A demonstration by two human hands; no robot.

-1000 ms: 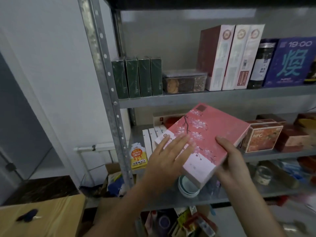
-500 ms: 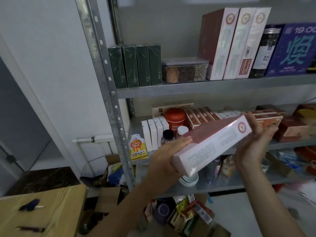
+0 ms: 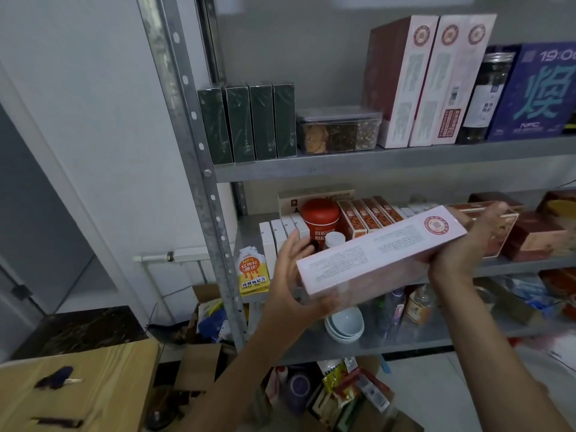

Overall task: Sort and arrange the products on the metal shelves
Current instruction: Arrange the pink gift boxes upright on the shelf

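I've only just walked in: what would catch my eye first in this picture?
A long pale pink box, held aslant in front of the middle shelf, the right hand gripping its upper end and the left hand propping its lower end. On the upper shelf, three matching boxes stand upright near a purple box with big turquoise lettering.
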